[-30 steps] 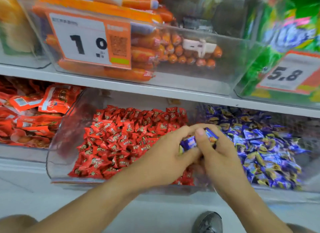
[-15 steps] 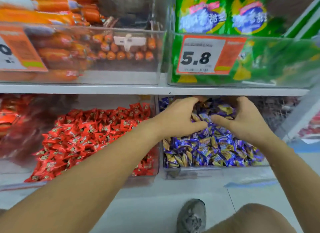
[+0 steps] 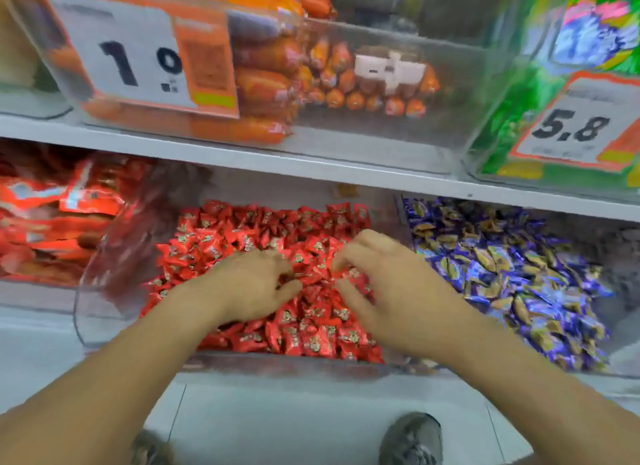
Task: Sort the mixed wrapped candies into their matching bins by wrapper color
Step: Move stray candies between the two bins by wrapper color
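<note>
A clear bin [image 3: 100, 302] on the lower shelf holds a heap of red-wrapped candies [image 3: 242, 232]. Right of it, a second clear bin [image 3: 620, 257] is filled with blue-and-gold wrapped candies [image 3: 502, 267]. Both my hands are over the red heap. My left hand [image 3: 249, 288] rests on the red candies with loosely bent fingers and its thumb stretched out. My right hand [image 3: 391, 291] hovers close beside it, fingers loosely curled toward the left, near the divide between the bins. The frame is blurred, and I see nothing plainly held in either hand.
Red snack packets [image 3: 52, 222] fill the bin at far left. On the upper shelf [image 3: 311, 163] stand a bin of orange sausages [image 3: 263, 80] with a price tag [image 3: 138, 56] and a bin of green bags [image 3: 554, 84]. A grey shoe [image 3: 412, 437] is on the floor below.
Both hands moved left from the blue candy bin to the red one. The blue candies held one second ago are no longer in my hands. The view swung back left.
</note>
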`<state>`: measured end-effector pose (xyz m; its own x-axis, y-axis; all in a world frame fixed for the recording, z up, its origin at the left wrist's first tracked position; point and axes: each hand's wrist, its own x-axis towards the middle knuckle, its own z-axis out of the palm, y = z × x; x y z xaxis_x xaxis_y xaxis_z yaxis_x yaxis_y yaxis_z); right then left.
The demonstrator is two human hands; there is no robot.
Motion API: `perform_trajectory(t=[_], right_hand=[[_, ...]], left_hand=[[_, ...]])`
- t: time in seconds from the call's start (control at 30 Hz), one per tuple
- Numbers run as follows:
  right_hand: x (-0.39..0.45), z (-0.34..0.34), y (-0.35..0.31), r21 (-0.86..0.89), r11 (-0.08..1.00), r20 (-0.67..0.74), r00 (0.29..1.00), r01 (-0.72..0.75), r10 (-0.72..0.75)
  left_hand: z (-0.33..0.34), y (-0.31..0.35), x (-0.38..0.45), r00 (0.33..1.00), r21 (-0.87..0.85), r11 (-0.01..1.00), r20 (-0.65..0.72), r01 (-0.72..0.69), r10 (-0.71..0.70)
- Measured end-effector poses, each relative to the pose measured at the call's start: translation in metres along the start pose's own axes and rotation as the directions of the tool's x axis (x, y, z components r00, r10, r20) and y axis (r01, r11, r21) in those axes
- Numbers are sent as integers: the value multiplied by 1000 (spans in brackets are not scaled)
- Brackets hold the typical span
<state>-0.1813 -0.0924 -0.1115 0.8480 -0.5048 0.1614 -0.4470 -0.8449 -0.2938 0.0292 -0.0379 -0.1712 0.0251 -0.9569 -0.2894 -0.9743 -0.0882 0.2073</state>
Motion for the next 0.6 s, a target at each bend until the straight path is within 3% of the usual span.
perform_trajectory(t=[0.1,0.2,0.37,0.47,0.53,0.6], right_hand=[[66,13,10,-201,972,273,946,-119,172],[116,26,33,-372,910,338,886,-185,318],[146,49,44,-413,891,557,721,-189,411],[153,63,45,-324,921,623,684,-217,380],[153,68,45,-160,939,664,671,-305,331],[149,70,39,69,890,717,643,-450,270]], left_hand=[[0,-12,-7,1000,38,999,-5,15,-15],[-1,-19,-14,1000,1,1000,-11,-8,8],[-6,-29,-17,997,-73,997,-76,-11,5],[-10,-28,-20,990,-68,998,-139,-4,-6],[-9,-31,-21,983,-92,995,-179,26,-43],[-7,-36,-21,979,-207,977,-186,45,-84]])
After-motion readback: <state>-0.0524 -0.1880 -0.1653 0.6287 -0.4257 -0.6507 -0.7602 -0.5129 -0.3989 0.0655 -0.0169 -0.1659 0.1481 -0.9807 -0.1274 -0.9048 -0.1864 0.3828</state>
